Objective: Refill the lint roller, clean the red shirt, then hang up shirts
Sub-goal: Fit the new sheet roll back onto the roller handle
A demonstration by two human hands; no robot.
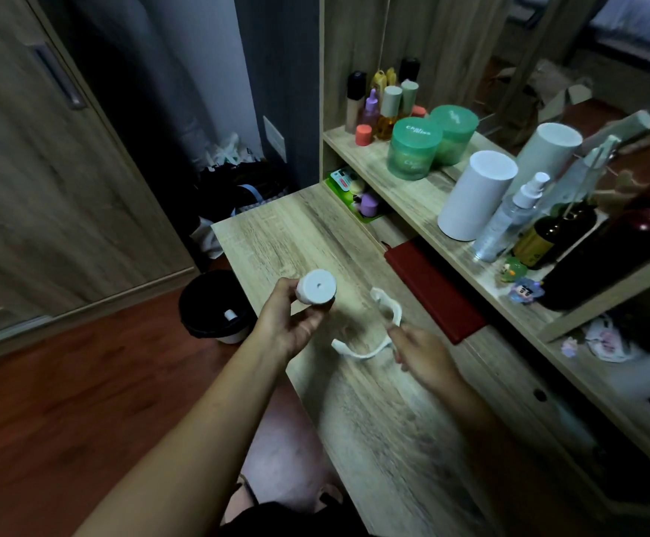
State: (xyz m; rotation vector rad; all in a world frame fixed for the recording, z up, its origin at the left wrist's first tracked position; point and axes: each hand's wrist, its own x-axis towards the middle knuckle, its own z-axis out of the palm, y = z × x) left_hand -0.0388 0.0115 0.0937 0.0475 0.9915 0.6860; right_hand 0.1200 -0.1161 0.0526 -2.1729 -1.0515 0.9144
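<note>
**Q:** Forearms come in from six o'clock, nearest of all. What lies around them, biggest first?

**R:** One desk [296, 234] runs under both arms. One shelf [412, 195] rises at one o'clock. It shows two green tubs [414, 147] and two white cylinders [478, 195], though what seems a mirror stands behind, so each pair may be one thing and its reflection. One black bin [199, 304] stands on the floor at nine o'clock of the left hand [288, 323]. One red book [432, 292] lies at one o'clock of the right hand [424, 356].

**Q:** And the hands themselves?

**R:** The left is curled round one white refill roll [317, 286], whose end with its centre hole faces the camera. The right pinches one white curved roller handle [393, 312] at three o'clock of the roll. The two are apart, and both are held above the desk. Smallest is one white tube-like thing [230, 315] lying in the bin.

**Q:** Which step is this?

**R:** Refilling, I'd judge, since roll and handle are not yet joined. The next move calls for lining the handle's spindle up with that hole and pushing it in. Blur hides the spindle's tip, so I cannot tell how it points.

**Q:** Any shirts?

**R:** None in view, red or otherwise.
</note>
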